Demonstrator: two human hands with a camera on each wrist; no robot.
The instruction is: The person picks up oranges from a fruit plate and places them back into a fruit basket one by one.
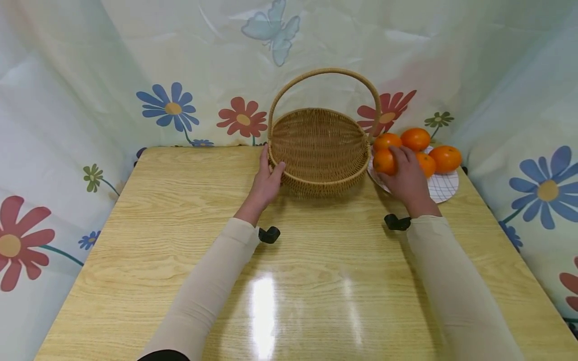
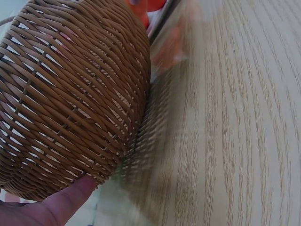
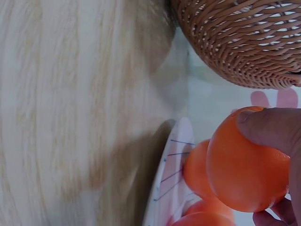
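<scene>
A brown wicker basket (image 1: 319,145) with a tall hoop handle stands at the back of the table, its inside bare. My left hand (image 1: 267,184) holds its left side, thumb at the rim and fingers against the outside wall. To the basket's right, my right hand (image 1: 410,176) grips an orange (image 3: 247,165) between thumb and fingers, over the near left edge of a white plate (image 1: 444,188). In the right wrist view this orange looks lifted off the plate. Several other oranges (image 1: 446,159) lie on the plate, partly hidden behind my right hand.
The light wooden table (image 1: 316,260) reaches to a flowered curtain (image 1: 180,60) at the back and both sides. Glare marks the near middle of the tabletop. The plate sits close to the table's right back corner, right beside the basket.
</scene>
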